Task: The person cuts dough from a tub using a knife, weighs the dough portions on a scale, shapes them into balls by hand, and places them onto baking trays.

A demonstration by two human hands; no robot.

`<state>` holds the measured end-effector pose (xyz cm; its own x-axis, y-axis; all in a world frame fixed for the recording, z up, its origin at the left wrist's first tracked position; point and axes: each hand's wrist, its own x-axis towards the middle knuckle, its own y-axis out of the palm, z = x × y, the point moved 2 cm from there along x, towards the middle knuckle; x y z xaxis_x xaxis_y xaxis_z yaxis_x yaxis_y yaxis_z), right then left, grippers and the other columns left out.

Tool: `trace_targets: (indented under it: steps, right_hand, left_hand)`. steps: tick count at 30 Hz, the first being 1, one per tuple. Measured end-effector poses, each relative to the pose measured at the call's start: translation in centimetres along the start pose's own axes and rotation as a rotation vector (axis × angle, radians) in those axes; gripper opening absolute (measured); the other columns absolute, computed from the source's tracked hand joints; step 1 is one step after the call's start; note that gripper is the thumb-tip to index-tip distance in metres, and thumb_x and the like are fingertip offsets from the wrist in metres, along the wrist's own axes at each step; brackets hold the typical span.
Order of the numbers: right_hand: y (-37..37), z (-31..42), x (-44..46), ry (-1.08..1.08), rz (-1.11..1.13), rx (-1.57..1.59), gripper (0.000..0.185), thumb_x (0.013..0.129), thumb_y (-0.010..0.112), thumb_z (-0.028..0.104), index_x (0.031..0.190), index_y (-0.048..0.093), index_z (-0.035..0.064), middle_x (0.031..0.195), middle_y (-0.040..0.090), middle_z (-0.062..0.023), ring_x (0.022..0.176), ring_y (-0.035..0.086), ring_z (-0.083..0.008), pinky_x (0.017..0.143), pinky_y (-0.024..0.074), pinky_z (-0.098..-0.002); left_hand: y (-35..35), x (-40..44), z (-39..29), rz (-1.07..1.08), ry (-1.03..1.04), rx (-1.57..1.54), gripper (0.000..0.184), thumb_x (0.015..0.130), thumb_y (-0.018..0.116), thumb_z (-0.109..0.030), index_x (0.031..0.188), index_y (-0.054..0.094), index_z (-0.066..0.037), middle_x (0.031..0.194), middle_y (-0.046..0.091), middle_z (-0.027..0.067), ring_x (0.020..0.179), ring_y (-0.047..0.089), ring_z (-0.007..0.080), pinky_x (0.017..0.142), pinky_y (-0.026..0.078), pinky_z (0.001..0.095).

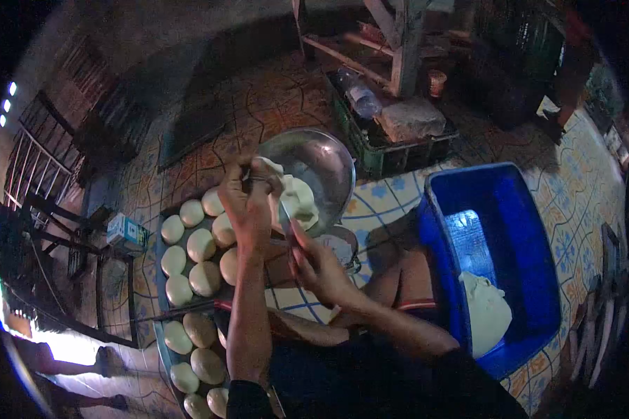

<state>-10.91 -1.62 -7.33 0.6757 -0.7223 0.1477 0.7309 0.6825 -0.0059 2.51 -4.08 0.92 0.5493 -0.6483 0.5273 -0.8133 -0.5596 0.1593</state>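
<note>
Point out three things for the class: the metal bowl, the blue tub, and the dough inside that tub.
Metal bowl (334, 162): head view, on its bare inner wall.
Blue tub (521, 244): head view, on its bare inside.
Dough (487, 319): head view, middle of the pale lump.

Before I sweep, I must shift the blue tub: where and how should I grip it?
The blue tub is probably best taken by its long right rim, from the right: that edge is raised and exposed, while a leg is close beside its left wall.

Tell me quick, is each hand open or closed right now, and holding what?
Left hand: closed, holding pale dough.
Right hand: closed, holding a bladed tool.
</note>
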Motion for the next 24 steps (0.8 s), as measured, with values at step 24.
trace_targets:
  steps: [24]
  right_hand:
    - [-3.2, -0.1, -11.7, -0.092, 0.432, -0.177, 0.047, 0.091, 0.045, 0.01, 0.137, 0.034, 0.0071, 0.102, 0.059, -0.0167, 0.09, 0.059, -0.026, 0.08, 0.0463, -0.0344]
  left_hand:
    - [1.8, -4.6, -9.8, -0.146, 0.106, -0.613, 0.029, 0.085, 0.05, -0.028, 0.093, 0.048, -0.001, 0.092, 0.048, 0.0142, 0.081, 0.049, 0.0221, 0.07, 0.044, 0.0361]
